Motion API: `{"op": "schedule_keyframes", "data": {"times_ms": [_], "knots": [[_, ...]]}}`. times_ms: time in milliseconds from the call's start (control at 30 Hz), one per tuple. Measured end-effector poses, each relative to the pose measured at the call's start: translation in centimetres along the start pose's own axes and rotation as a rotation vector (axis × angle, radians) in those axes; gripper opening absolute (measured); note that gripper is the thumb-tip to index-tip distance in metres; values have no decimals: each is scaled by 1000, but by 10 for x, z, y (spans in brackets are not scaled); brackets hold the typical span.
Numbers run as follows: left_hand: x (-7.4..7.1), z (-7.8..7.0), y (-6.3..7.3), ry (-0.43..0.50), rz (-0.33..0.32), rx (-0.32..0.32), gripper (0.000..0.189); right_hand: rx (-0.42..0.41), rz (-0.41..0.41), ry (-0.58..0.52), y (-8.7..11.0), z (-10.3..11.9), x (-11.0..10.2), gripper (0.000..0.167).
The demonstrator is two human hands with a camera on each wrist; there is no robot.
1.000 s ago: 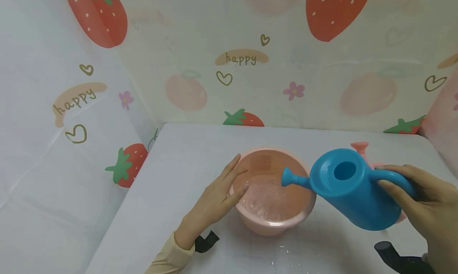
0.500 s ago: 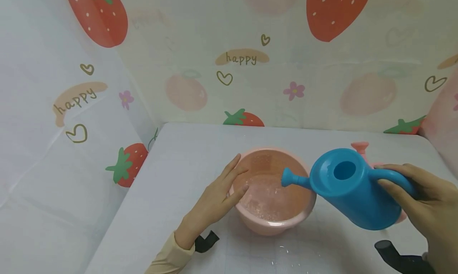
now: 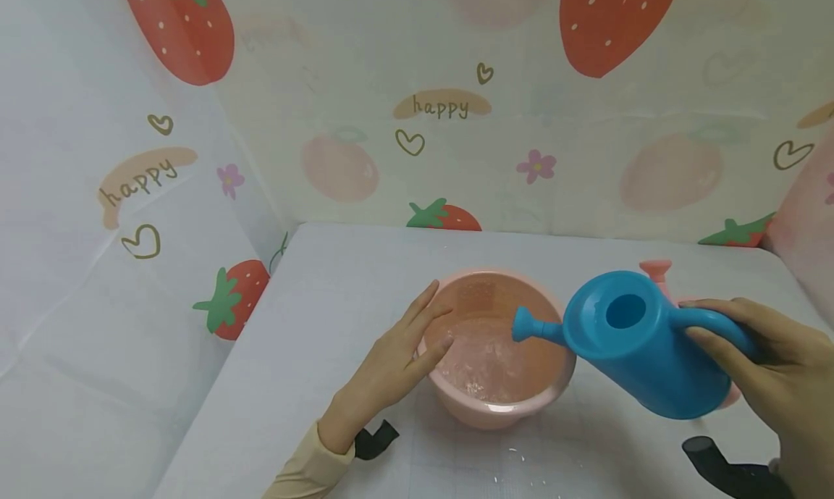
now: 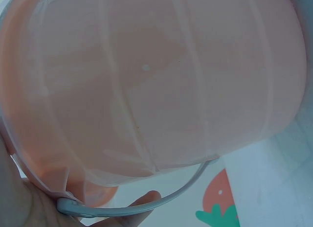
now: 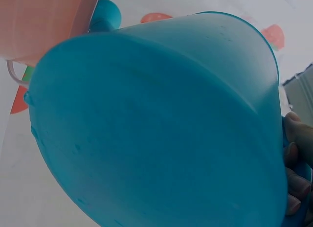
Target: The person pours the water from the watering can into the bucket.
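Observation:
A blue watering can (image 3: 651,368) tilts to the left, its spout (image 3: 537,326) over the inside of a pink bucket (image 3: 485,416). My right hand (image 3: 791,365) grips the can's handle, fingers curled round it in the right wrist view. Water (image 3: 482,358) lies in the bucket, its surface rippled and bubbly; no clear stream shows from the spout. My left hand (image 3: 391,358) rests on the bucket's left rim with extended fingers and the thumb over the edge. The bucket's grey handle (image 4: 186,185) hangs beside that hand in the left wrist view. The can's underside (image 5: 146,139) carries drops.
Behind the blue can stands a pink thing with a flared spout (image 3: 655,269), mostly hidden. Water drops (image 3: 515,452) dot the white table (image 3: 313,325) near its front. Strawberry-printed sheets (image 3: 365,72) hang at the back and sides.
Ripples in the bucket's water have shifted and grown a little. Both hands and the tilted can hold nearly the same place.

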State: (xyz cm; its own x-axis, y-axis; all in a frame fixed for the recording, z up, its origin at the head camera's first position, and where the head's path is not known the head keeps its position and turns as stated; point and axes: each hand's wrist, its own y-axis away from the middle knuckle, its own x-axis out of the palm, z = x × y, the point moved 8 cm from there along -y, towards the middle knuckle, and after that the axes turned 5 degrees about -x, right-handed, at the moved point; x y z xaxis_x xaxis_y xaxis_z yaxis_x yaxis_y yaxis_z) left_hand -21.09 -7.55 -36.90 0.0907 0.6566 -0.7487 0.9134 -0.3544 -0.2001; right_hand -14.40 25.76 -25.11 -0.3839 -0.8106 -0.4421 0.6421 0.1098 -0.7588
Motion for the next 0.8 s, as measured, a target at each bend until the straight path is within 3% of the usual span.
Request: {"op": "schedule_keyframes", "data": {"times_ms": [800], "knots": [[-1, -2, 1, 0, 2, 1, 52, -15, 52, 4, -6, 8, 2, 38]]}}
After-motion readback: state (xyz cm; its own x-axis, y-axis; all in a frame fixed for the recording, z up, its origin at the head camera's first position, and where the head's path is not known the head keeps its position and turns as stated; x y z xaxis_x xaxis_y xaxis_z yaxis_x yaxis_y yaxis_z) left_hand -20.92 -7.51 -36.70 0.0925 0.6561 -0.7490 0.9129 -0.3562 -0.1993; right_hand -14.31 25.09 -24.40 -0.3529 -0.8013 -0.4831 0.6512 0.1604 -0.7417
